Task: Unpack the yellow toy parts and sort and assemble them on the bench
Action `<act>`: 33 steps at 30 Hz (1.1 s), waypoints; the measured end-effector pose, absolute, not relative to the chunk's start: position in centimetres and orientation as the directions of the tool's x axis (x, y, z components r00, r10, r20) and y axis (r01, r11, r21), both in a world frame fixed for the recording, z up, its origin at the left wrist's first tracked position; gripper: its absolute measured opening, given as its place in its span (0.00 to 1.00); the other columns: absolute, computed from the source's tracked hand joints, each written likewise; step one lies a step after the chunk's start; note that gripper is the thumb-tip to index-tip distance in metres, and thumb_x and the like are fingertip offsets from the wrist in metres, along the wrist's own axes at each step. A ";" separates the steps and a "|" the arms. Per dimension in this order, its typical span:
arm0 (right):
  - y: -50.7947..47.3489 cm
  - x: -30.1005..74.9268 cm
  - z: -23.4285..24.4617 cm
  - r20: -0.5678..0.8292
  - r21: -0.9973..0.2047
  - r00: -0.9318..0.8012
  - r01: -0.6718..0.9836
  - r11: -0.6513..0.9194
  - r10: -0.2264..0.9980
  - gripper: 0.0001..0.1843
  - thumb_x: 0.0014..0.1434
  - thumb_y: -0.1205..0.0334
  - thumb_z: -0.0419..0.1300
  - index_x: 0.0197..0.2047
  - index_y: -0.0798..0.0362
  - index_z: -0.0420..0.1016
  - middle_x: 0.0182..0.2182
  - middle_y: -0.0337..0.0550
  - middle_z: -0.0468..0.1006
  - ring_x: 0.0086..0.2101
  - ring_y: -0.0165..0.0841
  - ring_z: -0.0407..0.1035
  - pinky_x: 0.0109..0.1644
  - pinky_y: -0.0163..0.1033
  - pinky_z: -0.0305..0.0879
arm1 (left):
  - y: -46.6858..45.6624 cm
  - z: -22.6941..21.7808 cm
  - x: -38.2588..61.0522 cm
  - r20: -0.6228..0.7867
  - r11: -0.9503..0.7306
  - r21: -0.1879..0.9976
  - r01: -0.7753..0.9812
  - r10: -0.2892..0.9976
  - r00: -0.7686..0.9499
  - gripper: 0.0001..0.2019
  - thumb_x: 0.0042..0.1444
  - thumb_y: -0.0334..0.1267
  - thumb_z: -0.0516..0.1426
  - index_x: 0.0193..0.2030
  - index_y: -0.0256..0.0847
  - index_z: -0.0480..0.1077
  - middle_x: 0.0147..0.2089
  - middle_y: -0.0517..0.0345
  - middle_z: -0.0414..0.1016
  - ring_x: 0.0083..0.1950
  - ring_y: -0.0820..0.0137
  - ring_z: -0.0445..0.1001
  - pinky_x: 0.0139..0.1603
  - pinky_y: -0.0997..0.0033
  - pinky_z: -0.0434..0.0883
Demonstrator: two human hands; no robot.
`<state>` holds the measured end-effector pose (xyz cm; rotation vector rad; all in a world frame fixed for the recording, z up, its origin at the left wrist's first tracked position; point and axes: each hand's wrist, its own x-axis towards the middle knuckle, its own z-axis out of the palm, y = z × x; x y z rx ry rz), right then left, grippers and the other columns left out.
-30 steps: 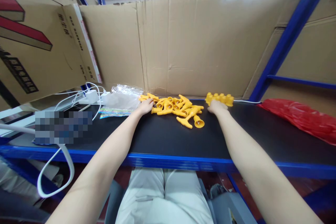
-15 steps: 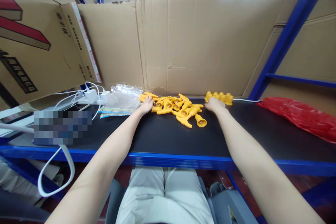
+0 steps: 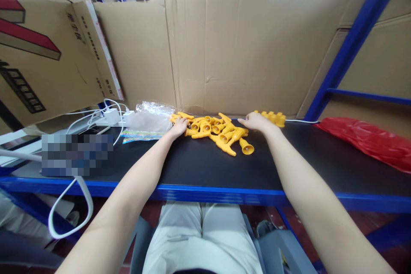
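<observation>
Yellow pile (image 3: 201,135) mid-frame. Right hand (image 3: 256,121) nearer T-piece (image 3: 236,135), which lies just lower left of its loosely spread fingers, long axis rising rightward. Left hand (image 3: 180,126) at pile's left end; cannot tell if fingers pinch.

Smooth plastic yellow pieces (image 3: 227,129), matt black tabletop (image 3: 205,169), glossy wrinkled red plastic (image 3: 369,140).

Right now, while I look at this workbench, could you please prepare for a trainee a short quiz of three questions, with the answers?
1. True or false: the left hand is at the left end of the yellow pile.
2. Which of these is nearest to the right hand?
a) red plastic
b) yellow knobbed piece
c) white cables
3. Fill in: the clear plastic lies to the ___ of the yellow pile.

Key: 1 true; 2 b; 3 left.
</observation>
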<state>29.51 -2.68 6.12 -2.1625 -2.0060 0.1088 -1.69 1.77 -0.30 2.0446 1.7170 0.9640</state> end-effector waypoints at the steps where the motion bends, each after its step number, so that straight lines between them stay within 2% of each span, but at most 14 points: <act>1: -2.9 29.3 6.3 0.059 -0.185 0.060 0.981 -0.048 0.996 0.24 0.58 0.44 0.52 0.26 0.55 0.74 0.21 0.51 0.74 0.26 0.40 0.71 0.34 0.43 0.63 | 1.8 -0.3 -1.7 0.300 -0.240 0.612 0.753 0.952 0.059 0.20 0.61 0.37 0.41 0.45 0.34 0.71 0.55 0.45 0.67 0.60 0.61 0.62 0.64 0.59 0.54; 5: -3.4 28.8 6.5 -0.038 -0.222 -0.048 0.974 0.038 0.998 0.24 0.55 0.44 0.57 0.17 0.54 0.68 0.17 0.47 0.71 0.23 0.36 0.68 0.32 0.41 0.60 | 1.7 -0.2 -1.8 0.321 -0.236 0.610 0.756 0.946 0.036 0.19 0.60 0.39 0.43 0.47 0.36 0.71 0.57 0.46 0.67 0.62 0.59 0.61 0.65 0.56 0.53; 8: -3.4 28.5 6.3 0.024 -0.255 -0.120 0.959 0.122 0.992 0.21 0.53 0.51 0.60 0.15 0.53 0.64 0.17 0.42 0.69 0.22 0.32 0.64 0.30 0.38 0.57 | 1.7 0.0 -1.7 0.338 -0.236 0.606 0.760 0.941 0.023 0.19 0.60 0.39 0.43 0.47 0.35 0.71 0.57 0.44 0.67 0.63 0.59 0.61 0.65 0.57 0.53; 11: -3.5 28.2 6.4 0.080 -0.275 -0.133 0.950 0.150 0.988 0.20 0.54 0.54 0.59 0.16 0.53 0.61 0.16 0.38 0.65 0.21 0.28 0.59 0.28 0.36 0.53 | 1.4 0.4 -1.6 0.421 -0.268 0.561 0.783 0.907 0.008 0.20 0.60 0.38 0.42 0.45 0.31 0.72 0.58 0.41 0.66 0.64 0.60 0.59 0.66 0.60 0.53; 13: -3.8 27.8 6.6 0.143 -0.308 -0.148 0.933 0.186 0.979 0.20 0.55 0.54 0.58 0.17 0.53 0.60 0.16 0.36 0.63 0.21 0.27 0.56 0.27 0.35 0.51 | 0.9 0.8 -1.4 0.509 -0.304 0.517 0.800 0.861 -0.001 0.19 0.60 0.37 0.43 0.47 0.31 0.71 0.61 0.41 0.63 0.67 0.60 0.54 0.67 0.62 0.52; 16: -4.3 27.2 7.0 0.308 -0.379 -0.222 0.863 0.334 0.925 0.20 0.56 0.53 0.56 0.18 0.53 0.59 0.17 0.36 0.63 0.22 0.27 0.56 0.27 0.35 0.51 | -0.4 1.7 -0.7 0.633 -0.389 0.422 0.819 0.773 0.041 0.17 0.61 0.36 0.45 0.50 0.32 0.69 0.65 0.41 0.57 0.68 0.61 0.52 0.67 0.60 0.51; 19: -4.8 26.4 7.2 0.450 -0.429 -0.262 0.775 0.464 0.854 0.19 0.55 0.49 0.56 0.20 0.52 0.62 0.19 0.37 0.65 0.23 0.28 0.58 0.29 0.35 0.53 | -2.3 3.0 0.5 0.736 -0.507 0.273 0.818 0.657 0.162 0.15 0.61 0.36 0.46 0.48 0.37 0.69 0.61 0.48 0.65 0.66 0.64 0.57 0.64 0.60 0.56; 21: -4.9 25.9 7.4 0.538 -0.437 -0.247 0.736 0.517 0.806 0.19 0.55 0.48 0.55 0.22 0.53 0.63 0.21 0.38 0.67 0.24 0.28 0.59 0.30 0.35 0.55 | -3.8 3.8 1.5 0.756 -0.574 0.195 0.795 0.605 0.252 0.15 0.62 0.38 0.45 0.46 0.38 0.70 0.55 0.49 0.71 0.58 0.65 0.66 0.59 0.63 0.62; 24: -5.0 25.2 7.3 0.702 -0.364 -0.200 0.725 0.585 0.684 0.19 0.58 0.49 0.53 0.23 0.52 0.62 0.24 0.41 0.68 0.26 0.30 0.61 0.33 0.37 0.58 | -6.0 4.7 2.9 0.743 -0.625 0.124 0.770 0.573 0.345 0.17 0.62 0.45 0.46 0.42 0.38 0.73 0.42 0.50 0.77 0.47 0.66 0.73 0.50 0.66 0.66; 27: -5.2 24.4 7.0 0.822 -0.229 -0.161 0.785 0.576 0.547 0.18 0.61 0.53 0.49 0.24 0.52 0.63 0.28 0.45 0.69 0.29 0.33 0.63 0.37 0.39 0.59 | -7.5 4.9 4.1 0.668 -0.609 0.153 0.778 0.644 0.372 0.22 0.61 0.52 0.46 0.44 0.40 0.73 0.31 0.54 0.76 0.36 0.67 0.75 0.41 0.69 0.68; 31: -5.8 23.4 6.4 0.881 -0.123 -0.146 0.847 0.517 0.449 0.18 0.65 0.54 0.44 0.29 0.53 0.66 0.33 0.49 0.71 0.32 0.35 0.65 0.37 0.40 0.60 | -7.8 4.4 4.7 0.564 -0.593 0.114 0.797 0.699 0.439 0.26 0.56 0.58 0.49 0.51 0.43 0.71 0.31 0.54 0.77 0.37 0.63 0.76 0.39 0.68 0.68; 33: -6.2 23.0 6.2 0.898 -0.099 -0.147 0.850 0.517 0.414 0.20 0.66 0.54 0.42 0.30 0.53 0.67 0.34 0.50 0.71 0.32 0.35 0.66 0.37 0.40 0.61 | -7.5 4.1 4.8 0.515 -0.586 0.098 0.805 0.722 0.463 0.25 0.55 0.58 0.50 0.49 0.43 0.72 0.33 0.53 0.77 0.39 0.61 0.77 0.39 0.68 0.68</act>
